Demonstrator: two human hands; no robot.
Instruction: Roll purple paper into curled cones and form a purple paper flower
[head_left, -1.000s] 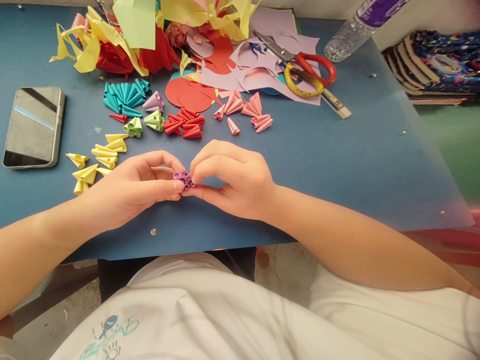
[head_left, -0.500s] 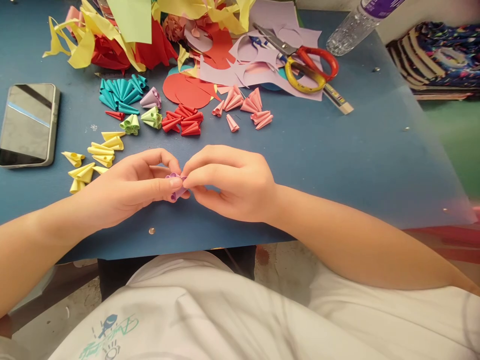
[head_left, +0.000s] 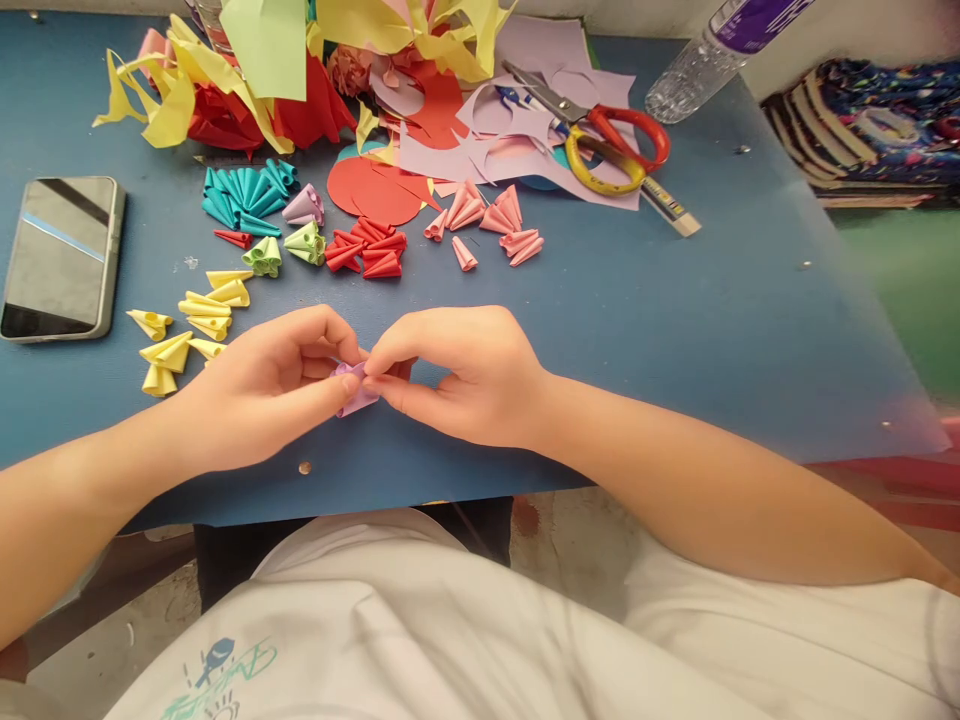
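Observation:
Between my two hands, close to the table's near edge, is a cluster of rolled purple paper cones. My left hand pinches it from the left, thumb pressed on the front. From the right, my right hand grips its upper right side between thumb and fingertips. Part of the cluster is hidden by the fingers. Yellow paper cones lie just beyond my left hand. Further back are red cones, green cones, a lilac cone cluster, teal cones and pink cones.
A phone lies at the left on the blue table. Red paper circles, paper scraps and scissors sit at the back. A plastic bottle stands at the back right, near a patterned pouch.
The purple cluster has turned in my fingers, with more of its flat side showing. My right thumb and fingertips have shifted on it. The view has tilted slightly.

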